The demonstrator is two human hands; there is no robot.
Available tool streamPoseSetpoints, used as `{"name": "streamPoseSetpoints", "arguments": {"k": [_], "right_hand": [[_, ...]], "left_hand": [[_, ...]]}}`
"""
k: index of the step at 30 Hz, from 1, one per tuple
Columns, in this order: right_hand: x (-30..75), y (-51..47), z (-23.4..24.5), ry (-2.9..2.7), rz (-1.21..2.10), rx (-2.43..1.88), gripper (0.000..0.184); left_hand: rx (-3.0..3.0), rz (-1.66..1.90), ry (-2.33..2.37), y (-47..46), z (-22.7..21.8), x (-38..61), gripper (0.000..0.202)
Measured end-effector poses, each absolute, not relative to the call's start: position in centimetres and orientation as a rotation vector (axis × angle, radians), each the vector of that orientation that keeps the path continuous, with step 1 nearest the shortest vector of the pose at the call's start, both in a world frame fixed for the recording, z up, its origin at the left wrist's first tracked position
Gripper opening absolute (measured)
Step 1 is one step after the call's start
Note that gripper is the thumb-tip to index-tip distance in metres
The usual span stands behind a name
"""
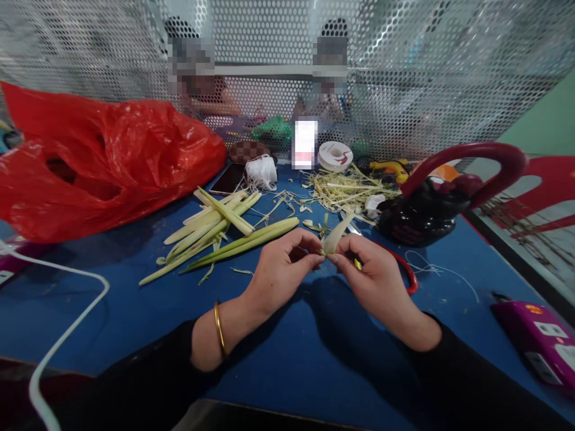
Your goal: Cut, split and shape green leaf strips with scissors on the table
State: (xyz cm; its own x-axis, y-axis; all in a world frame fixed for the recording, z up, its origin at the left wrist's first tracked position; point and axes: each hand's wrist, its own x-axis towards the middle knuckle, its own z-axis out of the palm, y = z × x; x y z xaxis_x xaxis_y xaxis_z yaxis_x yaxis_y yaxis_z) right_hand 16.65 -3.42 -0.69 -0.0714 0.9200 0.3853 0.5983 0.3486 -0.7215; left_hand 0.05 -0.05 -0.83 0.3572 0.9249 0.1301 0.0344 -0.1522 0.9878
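Note:
Between my hands, above the blue table (278, 371), is a pale green piece of leaf (336, 236), its pointed tip sticking up to the right. My left hand (285, 263), with a gold bangle at the wrist, pinches its lower left edge. On the other side, my right hand (371, 272) pinches the base between thumb and fingertips. Scissors with red handles (411, 276) lie partly hidden behind my right hand. To the left rests a pile of long pale green leaf strips (211, 224), with two greener stalks (242, 244) nearest my left hand.
A red plastic bag (112, 161) fills the back left. White thread (262, 172), a ribbon spool (335, 155) and shredded scraps (345, 190) lie toward the back. At right stand a black pot-like object with a dark red handle (417, 209) and a purple power strip (536, 335). A white cable (74, 326) crosses the left.

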Motion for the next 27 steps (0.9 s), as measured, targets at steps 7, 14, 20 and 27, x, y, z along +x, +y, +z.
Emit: {"name": "streamPoseSetpoints", "arguments": {"k": [7,14,20,27], "right_hand": [[16.6,-3.41,-0.66,-1.773,0.479,-1.34,0.02],[16.52,-3.41,-0.59,-1.801,0.443,-1.31,0.021],[16.42,-3.34,-0.66,-1.826,0.412,-1.29,0.021],[16.58,-3.56,-0.59,-1.841,0.399,-1.275,0.02]], "left_hand": [[1.521,1.034,0.949,-0.05,-0.54,0.02,0.004],[1.425,1.005,1.031,-0.05,-0.29,0.0,0.007],[1.298,0.98,1.062,0.05,-0.28,-0.01,0.009],[1.202,0.978,1.054,-0.21,-0.2,0.17,0.012]]}}
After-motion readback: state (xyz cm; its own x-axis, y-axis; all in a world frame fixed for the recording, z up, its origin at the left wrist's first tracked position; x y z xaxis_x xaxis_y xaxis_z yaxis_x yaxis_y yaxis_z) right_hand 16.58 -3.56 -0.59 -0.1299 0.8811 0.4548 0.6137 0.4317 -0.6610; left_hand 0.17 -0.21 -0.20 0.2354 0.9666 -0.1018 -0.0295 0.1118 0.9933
